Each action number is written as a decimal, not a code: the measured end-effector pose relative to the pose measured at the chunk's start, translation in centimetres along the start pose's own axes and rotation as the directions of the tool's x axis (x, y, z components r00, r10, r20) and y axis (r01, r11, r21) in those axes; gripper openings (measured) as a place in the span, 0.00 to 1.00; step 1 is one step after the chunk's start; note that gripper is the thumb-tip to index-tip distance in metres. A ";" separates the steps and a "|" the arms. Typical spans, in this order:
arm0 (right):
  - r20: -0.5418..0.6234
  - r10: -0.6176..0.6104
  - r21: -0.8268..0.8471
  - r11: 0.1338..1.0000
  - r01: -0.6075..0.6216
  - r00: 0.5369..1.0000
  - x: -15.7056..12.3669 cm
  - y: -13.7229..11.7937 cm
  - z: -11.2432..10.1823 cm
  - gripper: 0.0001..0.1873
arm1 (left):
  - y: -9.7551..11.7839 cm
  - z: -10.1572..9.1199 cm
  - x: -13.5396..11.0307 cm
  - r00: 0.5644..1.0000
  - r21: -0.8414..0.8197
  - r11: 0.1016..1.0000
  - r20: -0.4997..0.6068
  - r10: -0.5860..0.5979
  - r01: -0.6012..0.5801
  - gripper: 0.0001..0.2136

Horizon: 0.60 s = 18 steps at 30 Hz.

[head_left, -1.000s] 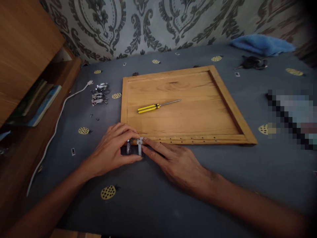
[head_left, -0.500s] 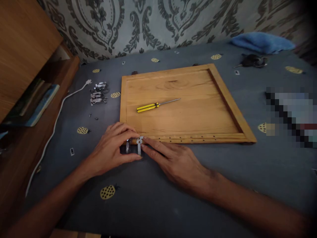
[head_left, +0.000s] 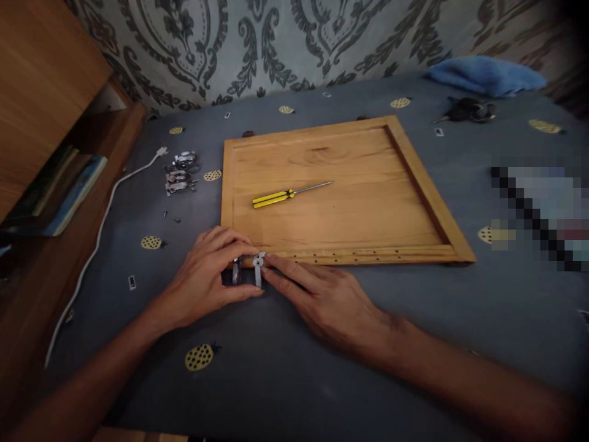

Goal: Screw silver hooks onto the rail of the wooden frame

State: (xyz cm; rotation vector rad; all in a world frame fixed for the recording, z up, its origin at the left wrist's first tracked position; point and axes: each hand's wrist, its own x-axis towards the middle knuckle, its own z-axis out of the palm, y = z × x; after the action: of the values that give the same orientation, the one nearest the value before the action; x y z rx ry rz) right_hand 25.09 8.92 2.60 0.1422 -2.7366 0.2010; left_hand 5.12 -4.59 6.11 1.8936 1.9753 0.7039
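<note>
A wooden framed board lies on the patterned cloth, with a row of small dark holes along its near rail. At the left end of that rail, my left hand grips a silver metal clip between thumb and fingers. My right hand presses its fingertips against the same clip from the right, its fingers held together. Another metal clip sits on the rail just left of it, partly under my left hand. On the board rests a yellow-handled screwdriver, its shaft pointing right.
Several loose metal clips and small screws lie on the cloth at left, near a white cable. A wooden shelf holding books borders the left. At back right are a blue cloth and a dark object.
Both hands stay on the metal clip at the rail with almost no movement. The whole view has shifted very slightly.
</note>
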 end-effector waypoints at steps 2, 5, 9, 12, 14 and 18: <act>0.003 -0.004 -0.007 1.000 0.004 1.000 0.0 0.0 0.0 0.23 | 0.0 0.0 0.0 1.000 -0.001 1.000 -0.002 0.007 -0.007 0.16; -0.015 -0.005 -0.016 1.000 0.005 1.000 0.1 0.0 -0.1 0.22 | 0.0 -0.1 0.0 1.000 0.006 1.000 0.002 0.012 -0.012 0.17; -0.019 -0.003 -0.027 1.000 0.003 1.000 0.1 0.0 -0.1 0.21 | 0.1 -0.2 0.0 1.000 0.006 1.000 0.016 -0.012 0.012 0.16; -0.008 -0.004 -0.017 1.000 0.004 1.000 0.0 0.0 -0.1 0.22 | 0.1 -0.1 0.1 1.000 0.014 1.000 0.013 -0.020 0.020 0.16; 0.001 -0.006 -0.006 1.000 0.006 1.000 0.0 0.0 -0.1 0.22 | 0.1 -0.1 0.1 1.000 0.016 1.000 0.011 -0.016 0.015 0.16; 0.008 -0.003 -0.008 1.000 0.003 1.000 0.0 0.0 -0.2 0.21 | 0.1 -0.1 0.0 1.000 0.018 1.000 0.006 0.010 -0.010 0.16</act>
State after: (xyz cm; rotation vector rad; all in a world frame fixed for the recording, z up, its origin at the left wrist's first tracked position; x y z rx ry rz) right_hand 25.13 8.97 2.76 0.1456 -2.7449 0.1895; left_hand 5.14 -4.58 6.25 1.9150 1.9764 0.6848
